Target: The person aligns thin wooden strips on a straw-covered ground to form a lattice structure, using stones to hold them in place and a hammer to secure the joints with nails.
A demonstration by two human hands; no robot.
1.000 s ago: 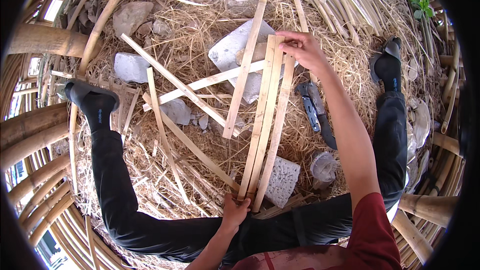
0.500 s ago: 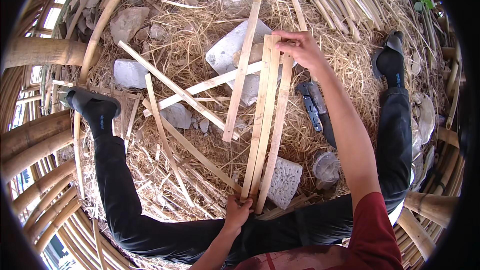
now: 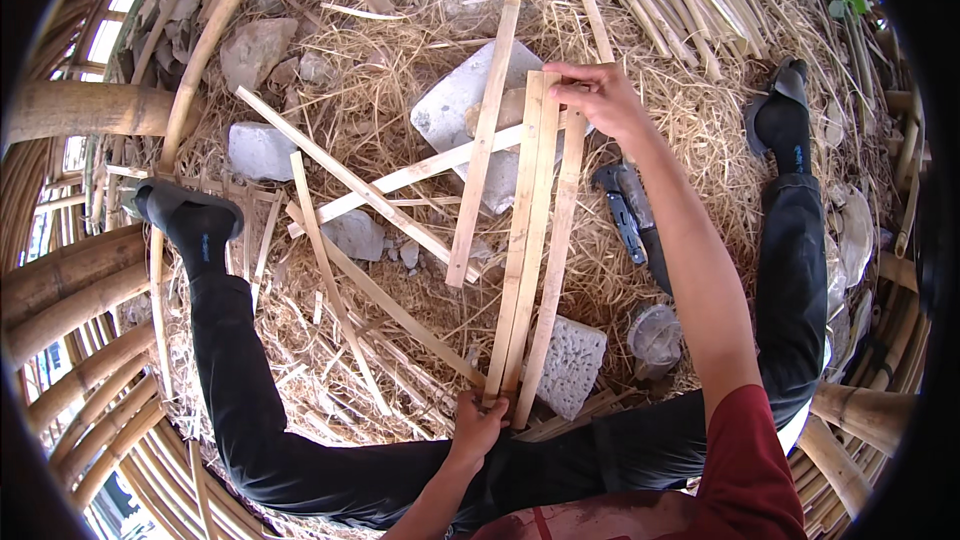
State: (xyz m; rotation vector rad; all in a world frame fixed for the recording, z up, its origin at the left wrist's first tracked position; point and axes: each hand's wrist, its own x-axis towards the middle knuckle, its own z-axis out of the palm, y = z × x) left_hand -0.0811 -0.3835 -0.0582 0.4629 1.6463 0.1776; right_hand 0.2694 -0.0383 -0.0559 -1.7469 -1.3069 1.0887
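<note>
Two pale bamboo strips [image 3: 516, 230] lie edge to edge, running away from my lap. At their far end, the thumb and fingers of my right hand [image 3: 604, 100] pinch them. My left hand [image 3: 480, 424] closes round their near end, beside my dark trousers. A third bamboo strip [image 3: 555, 285] slants just to the right of the pair, its top passing under my right hand. Another strip with small holes [image 3: 489, 115] lies to the left, across a pale stone block [image 3: 440, 105].
Several crossed bamboo strips [image 3: 340, 170] lie on straw to the left. Right of my hands are a folding knife or multi-tool [image 3: 626, 225], a clear plastic cup [image 3: 654, 333] and a pitted block [image 3: 572, 368]. Bamboo poles [image 3: 95, 105] border the left side; my feet rest either side.
</note>
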